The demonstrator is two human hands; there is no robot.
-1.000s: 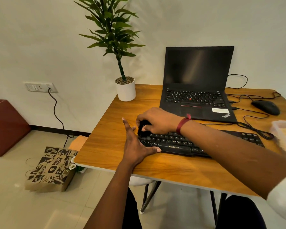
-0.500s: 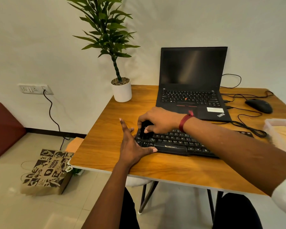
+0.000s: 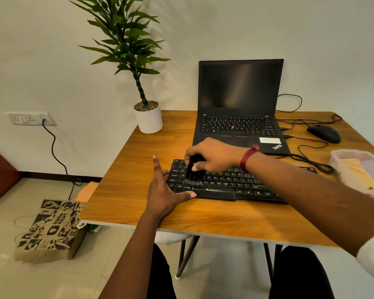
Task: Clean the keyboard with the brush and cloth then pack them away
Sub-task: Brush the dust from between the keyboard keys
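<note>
1. Right hand (image 3: 214, 157): fingers were clenched around the black brush (image 3: 193, 172), its bristles down on the keyboard's (image 3: 227, 183) left-hand keys.
2. Left hand (image 3: 166, 192): fingers were straight and spread, with the thumb against the keyboard's front edge.
3. Legible writing was "ZEBRONICS" on the keyboard, "ThinkPad" on the laptop (image 3: 239, 126) and "insta mart" on the floor bag (image 3: 50, 229).
4. The desk (image 3: 134, 175) surface extended left of the keyboard to its edge.

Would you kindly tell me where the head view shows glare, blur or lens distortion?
In the head view, a pale glare streak crosses the dark screen of the black laptop; in the head view, the clear plastic box at the right edge looks soft, and wide-angle stretch skews the white wall socket at the left edge.
</note>
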